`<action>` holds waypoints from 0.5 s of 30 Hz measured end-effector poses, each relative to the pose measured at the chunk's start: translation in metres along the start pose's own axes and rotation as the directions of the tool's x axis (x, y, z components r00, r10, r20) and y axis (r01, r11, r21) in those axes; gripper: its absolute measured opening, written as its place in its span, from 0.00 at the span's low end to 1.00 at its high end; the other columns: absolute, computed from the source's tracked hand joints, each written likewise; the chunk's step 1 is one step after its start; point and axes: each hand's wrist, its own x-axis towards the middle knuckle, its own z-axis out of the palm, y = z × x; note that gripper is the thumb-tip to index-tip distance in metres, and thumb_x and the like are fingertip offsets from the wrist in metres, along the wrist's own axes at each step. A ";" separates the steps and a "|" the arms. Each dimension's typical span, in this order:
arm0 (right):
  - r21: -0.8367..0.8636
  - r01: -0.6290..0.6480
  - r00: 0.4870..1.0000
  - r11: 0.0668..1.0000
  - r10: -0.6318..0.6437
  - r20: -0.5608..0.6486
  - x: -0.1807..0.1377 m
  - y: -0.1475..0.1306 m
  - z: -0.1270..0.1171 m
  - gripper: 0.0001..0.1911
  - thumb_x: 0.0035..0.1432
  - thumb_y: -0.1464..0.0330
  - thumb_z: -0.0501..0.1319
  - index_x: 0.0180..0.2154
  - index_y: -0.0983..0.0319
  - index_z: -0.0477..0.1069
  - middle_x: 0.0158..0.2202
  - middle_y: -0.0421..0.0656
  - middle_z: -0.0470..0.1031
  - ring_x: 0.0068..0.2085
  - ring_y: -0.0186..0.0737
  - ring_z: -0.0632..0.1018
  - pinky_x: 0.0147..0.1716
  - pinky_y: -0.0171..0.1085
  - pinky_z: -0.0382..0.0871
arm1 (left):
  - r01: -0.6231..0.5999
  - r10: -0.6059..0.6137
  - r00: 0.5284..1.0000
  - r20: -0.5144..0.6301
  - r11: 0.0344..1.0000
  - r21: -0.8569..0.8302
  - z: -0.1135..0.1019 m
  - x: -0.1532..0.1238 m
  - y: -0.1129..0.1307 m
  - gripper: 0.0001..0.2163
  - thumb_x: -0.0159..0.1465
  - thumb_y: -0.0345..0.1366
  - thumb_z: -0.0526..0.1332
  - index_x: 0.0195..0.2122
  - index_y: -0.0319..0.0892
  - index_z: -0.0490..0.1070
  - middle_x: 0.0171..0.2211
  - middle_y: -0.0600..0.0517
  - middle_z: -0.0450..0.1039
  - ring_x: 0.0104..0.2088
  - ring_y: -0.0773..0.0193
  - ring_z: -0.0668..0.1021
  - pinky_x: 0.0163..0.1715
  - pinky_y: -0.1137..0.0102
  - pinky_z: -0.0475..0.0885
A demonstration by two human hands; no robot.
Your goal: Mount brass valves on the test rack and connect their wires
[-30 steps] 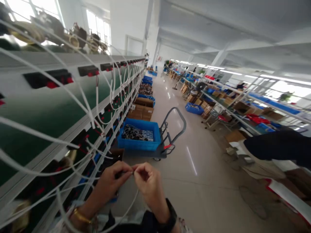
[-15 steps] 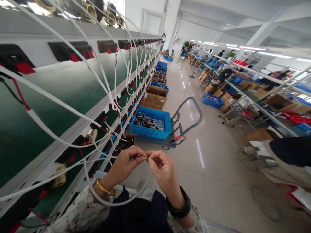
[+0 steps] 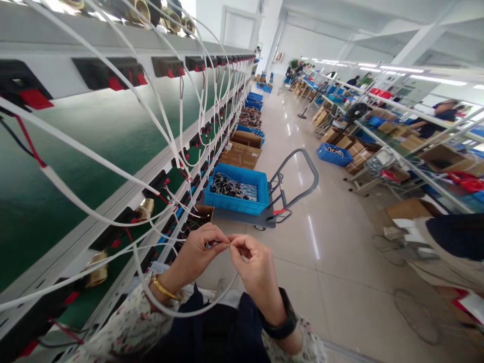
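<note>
Floor (image 3: 291, 247): pale glossy tile; open walkway to the right of the blue crate, running on past it.
Rack (image 3: 34, 38): long metal frame left of the crate, hung with white leads; its near lower edge lies just beside the left sleeve.
Trolley (image 3: 245, 218): grey, under the crate; looped handle standing on the crate's right, edging the walkway.
Blue crate (image 3: 238, 204): landmark; holds dark parts and wires.
Right hand (image 3: 255, 262): nearer than the crate; fingers curled, thumb and forefinger pinching the cable; dark wristband.
Left hand (image 3: 198, 250): left of its fellow, nearer than the crate; wrist bent inward, thumb and forefinger pinched at the cable's end.
White cable (image 3: 189, 313): nearer than the crate, sagging below both wrists, rising to the right hand; tip too small to tell.
</note>
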 end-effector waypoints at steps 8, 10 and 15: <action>0.190 -0.224 0.974 0.956 0.228 -0.002 0.015 0.067 0.007 0.12 0.52 0.60 0.60 0.29 0.64 0.69 0.30 0.47 0.76 0.30 0.38 0.75 0.31 0.37 0.71 | -0.035 0.171 0.954 -0.245 0.878 0.478 -0.017 -0.011 -0.040 0.07 0.63 0.34 0.56 0.41 0.40 0.68 0.44 0.46 0.70 0.48 0.57 0.69 0.51 0.60 0.62; 0.209 -0.285 0.958 0.935 0.287 0.022 0.017 0.093 0.012 0.15 0.53 0.57 0.58 0.30 0.64 0.67 0.27 0.46 0.75 0.27 0.38 0.75 0.28 0.37 0.71 | 0.129 0.183 0.896 -0.405 0.765 0.631 -0.033 -0.024 -0.052 0.07 0.64 0.33 0.53 0.40 0.39 0.67 0.45 0.44 0.69 0.50 0.54 0.68 0.53 0.57 0.60; 0.082 -0.270 0.961 0.959 0.263 0.084 0.032 0.134 0.019 0.19 0.48 0.54 0.62 0.31 0.65 0.71 0.30 0.50 0.76 0.34 0.47 0.76 0.35 0.43 0.70 | 0.501 0.010 0.760 -0.650 0.628 0.595 -0.070 -0.043 -0.075 0.15 0.65 0.34 0.50 0.52 0.40 0.62 0.53 0.41 0.64 0.54 0.48 0.67 0.51 0.57 0.63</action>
